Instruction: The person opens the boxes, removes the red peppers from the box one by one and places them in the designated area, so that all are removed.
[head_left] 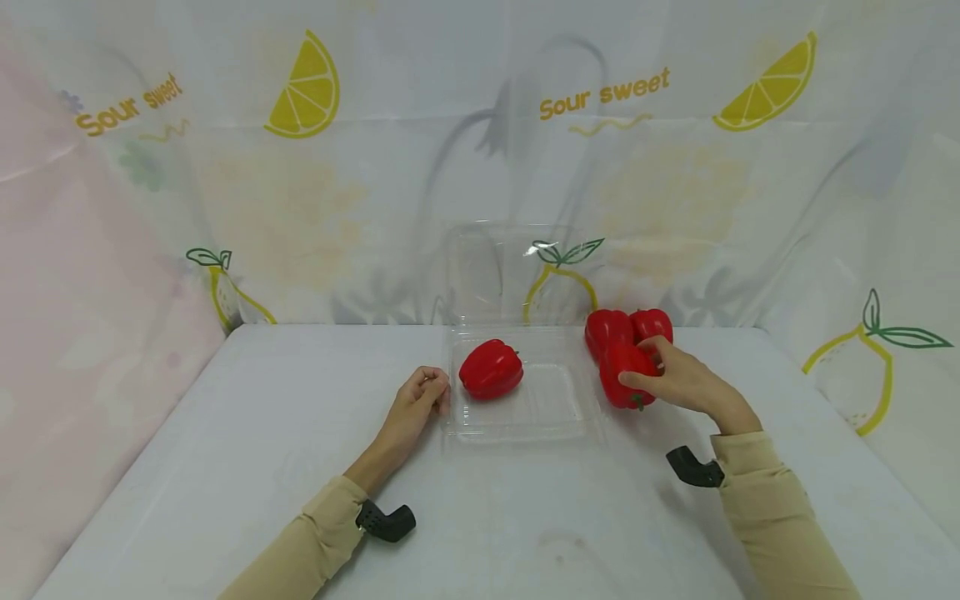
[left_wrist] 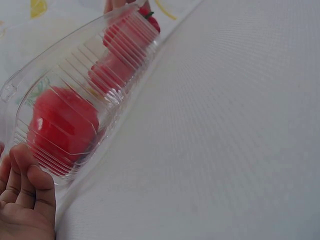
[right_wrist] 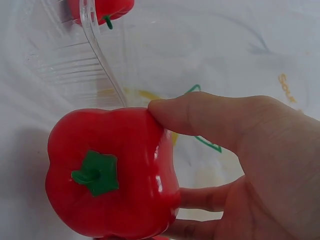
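Observation:
A clear plastic clamshell box [head_left: 555, 421] stands on the table with its lid [head_left: 480, 267] raised at the back. One red bell pepper [head_left: 491, 369] lies on its side in the left part of the box. My left hand [head_left: 412, 408] is at the box's left edge, fingers [left_wrist: 24, 162] curled at the rim. To the right of the box, my right hand [head_left: 686, 379] grips another red bell pepper [right_wrist: 110, 170] between thumb and fingers. Its green stem [right_wrist: 95, 172] faces the right wrist camera. Two more red bell peppers [head_left: 606, 329] sit just behind it, partly hidden.
The white table [head_left: 300, 400] ends at a hanging cloth [head_left: 390, 167] printed with lemons and words. Black wrist mounts [head_left: 386, 521] stick out from both sleeves. The raised lid stands close to the cloth.

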